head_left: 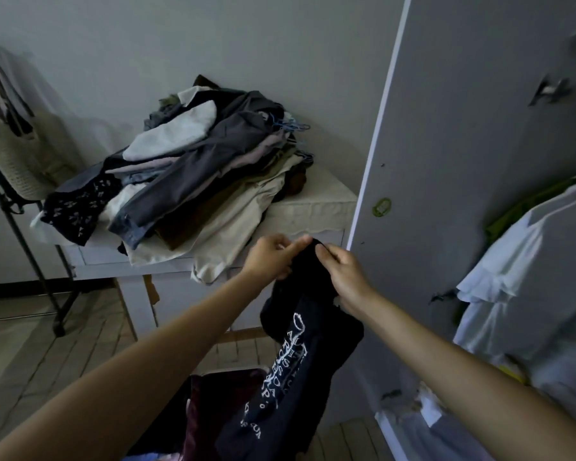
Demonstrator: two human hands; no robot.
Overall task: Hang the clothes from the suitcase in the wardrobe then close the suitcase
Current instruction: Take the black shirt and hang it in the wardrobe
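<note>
Head view shows little of the suitcase: only some dark red cloth [213, 410] at the bottom edge, below the hands, and it is hard to tell what holds it. The white print on the black shirt [300, 354] is folded and cannot be read. The wardrobe door [446, 144] cuts off the space to the right, where a white shirt [512, 261] hangs blurred. Both arms reach forward, nearly straight. The left hand [268, 257] pinches the top edge of the black shirt with curled fingers. The right hand [341, 271] pinches the same edge just beside it, thumb on the cloth. The shirt hangs down from the two hands. Beyond the left hand, a pile of clothes [193, 168] lies on a white table [313, 204].
</note>
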